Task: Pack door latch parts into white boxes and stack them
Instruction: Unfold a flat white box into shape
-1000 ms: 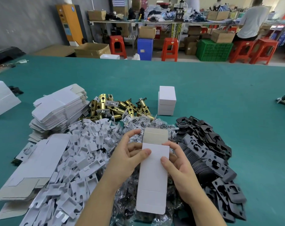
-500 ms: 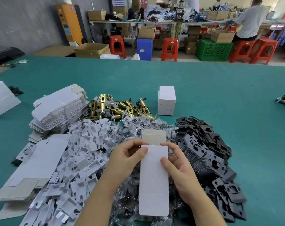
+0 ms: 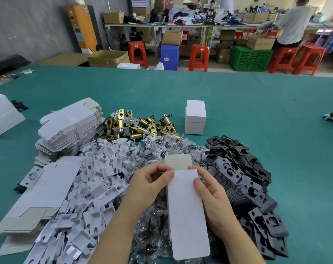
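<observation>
A flat white box blank (image 3: 186, 210) is held upright between both hands over the parts piles, its grey top flap pointing away from me. My left hand (image 3: 149, 184) pinches its upper left edge with thumb on the face. My right hand (image 3: 211, 197) grips the right edge, thumb on the front. Brass latch bolts (image 3: 137, 124) lie in a heap behind. Black strike plates (image 3: 245, 180) are piled at the right. White card inserts (image 3: 97, 180) spread at the left, bagged screws (image 3: 161, 149) in the middle. Three packed white boxes (image 3: 195, 117) stand stacked beyond.
Stacks of flat box blanks (image 3: 66, 128) sit at the left, with larger folded cartons (image 3: 41, 191) in front of them. Another white box pile (image 3: 1, 113) is at the far left edge. The green table (image 3: 257, 103) stretches beyond. A person works at a far bench.
The box blank has shifted slightly lower and toward me. My left fingers, earlier raised behind the top flap, have curled down onto the blank's upper left edge.
</observation>
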A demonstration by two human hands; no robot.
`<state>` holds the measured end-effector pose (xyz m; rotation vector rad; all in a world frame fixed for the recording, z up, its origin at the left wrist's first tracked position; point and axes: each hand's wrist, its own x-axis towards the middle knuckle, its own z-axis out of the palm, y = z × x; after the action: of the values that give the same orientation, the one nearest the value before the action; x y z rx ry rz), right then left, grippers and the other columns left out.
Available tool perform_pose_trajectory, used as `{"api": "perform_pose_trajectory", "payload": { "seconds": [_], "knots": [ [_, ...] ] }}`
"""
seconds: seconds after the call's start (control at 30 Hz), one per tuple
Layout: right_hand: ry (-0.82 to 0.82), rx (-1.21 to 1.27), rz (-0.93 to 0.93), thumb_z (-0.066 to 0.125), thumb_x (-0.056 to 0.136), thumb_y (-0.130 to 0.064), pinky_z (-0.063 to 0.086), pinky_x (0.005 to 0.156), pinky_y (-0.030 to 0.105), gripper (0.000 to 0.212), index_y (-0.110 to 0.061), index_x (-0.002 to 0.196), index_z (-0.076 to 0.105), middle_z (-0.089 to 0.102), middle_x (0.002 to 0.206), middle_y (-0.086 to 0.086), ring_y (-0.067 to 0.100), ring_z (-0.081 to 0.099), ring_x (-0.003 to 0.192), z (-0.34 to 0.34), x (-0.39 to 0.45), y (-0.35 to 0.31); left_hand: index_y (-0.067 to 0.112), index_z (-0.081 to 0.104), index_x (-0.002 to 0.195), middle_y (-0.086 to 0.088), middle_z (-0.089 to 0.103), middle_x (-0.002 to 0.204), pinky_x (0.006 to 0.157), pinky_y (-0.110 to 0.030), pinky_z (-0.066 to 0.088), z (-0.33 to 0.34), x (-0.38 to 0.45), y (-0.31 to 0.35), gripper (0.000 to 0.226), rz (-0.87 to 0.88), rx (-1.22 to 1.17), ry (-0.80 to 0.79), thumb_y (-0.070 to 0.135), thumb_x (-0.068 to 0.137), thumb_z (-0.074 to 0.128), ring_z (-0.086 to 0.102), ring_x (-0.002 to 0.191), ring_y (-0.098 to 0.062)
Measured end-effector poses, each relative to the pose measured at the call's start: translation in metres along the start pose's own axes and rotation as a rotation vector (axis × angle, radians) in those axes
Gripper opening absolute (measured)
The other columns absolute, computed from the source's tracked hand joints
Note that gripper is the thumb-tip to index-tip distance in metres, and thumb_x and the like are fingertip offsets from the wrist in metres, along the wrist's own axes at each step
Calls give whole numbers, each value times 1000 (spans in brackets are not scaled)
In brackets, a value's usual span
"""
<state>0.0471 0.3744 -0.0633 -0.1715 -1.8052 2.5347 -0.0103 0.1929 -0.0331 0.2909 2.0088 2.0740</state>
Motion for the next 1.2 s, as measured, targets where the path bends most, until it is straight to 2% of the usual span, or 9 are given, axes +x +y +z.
{"api": "perform_pose_trajectory", "payload": {
  "seconds": [0.17,0.27,0.57,0.7,0.83,0.9,1.0,1.1,1.2],
  "knots": [
    [24,-2,-11,72,87,-37,63,72,38,29,-34,116,74,75,120,8,25,74,94,-1,-1,-1,26,78,95,-1,76,94,80,-35,59,0,0,-2,12,-8,23,-4,31,83,76,71,88,-13],
    [48,30,-11,69,85,-34,63,72,36,32,-30,116,77,70,133,-3,25,75,99,-2,0,-2,28,78,95,-1,76,93,78,-31,60,2,0,-3,13,-2,43,-7,32,83,76,70,87,-12],
    [15,82,27,87,74,-48,63,71,40,54,-28,122,74,75,117,14,29,75,92,-4,1,-1,28,79,89,5,76,94,75,-27,59,2,1,-4,5,46,83,-3,28,86,75,70,84,-8],
    [26,103,-30,85,75,-39,62,73,39,51,-29,123,70,72,122,6,27,74,95,-2,1,-1,39,67,95,8,73,93,73,-30,58,4,1,-5,19,58,73,46,34,79,77,69,86,-11],
    [53,112,-60,78,85,-22,62,74,39,43,-35,123,65,70,123,3,26,73,95,-2,1,0,52,54,118,4,73,97,81,-36,61,4,1,-7,47,60,58,24,31,83,77,70,90,-17],
    [35,96,-34,73,86,-21,63,72,42,38,-30,122,68,73,116,8,28,74,91,-2,0,1,52,63,119,9,72,94,76,-32,60,4,0,-5,40,78,123,-5,33,86,74,69,86,-11],
    [23,74,-13,74,85,-26,64,70,42,28,-26,113,73,76,105,14,31,74,86,-1,-1,-1,40,76,102,6,75,97,77,-40,62,3,0,-3,17,71,158,-12,30,89,73,71,89,-16],
    [23,58,-16,74,84,-27,63,67,40,28,-26,112,72,76,104,13,30,74,84,-1,-2,-2,36,78,99,3,76,98,80,-44,61,3,-1,-3,14,60,152,-9,25,91,73,71,91,-21],
    [14,45,-46,70,87,-24,63,66,37,25,-23,112,71,75,107,9,26,74,85,0,-2,-2,36,78,99,7,75,98,75,-34,61,3,-1,-1,16,76,150,-7,24,91,73,70,89,-14]
  ]
}}
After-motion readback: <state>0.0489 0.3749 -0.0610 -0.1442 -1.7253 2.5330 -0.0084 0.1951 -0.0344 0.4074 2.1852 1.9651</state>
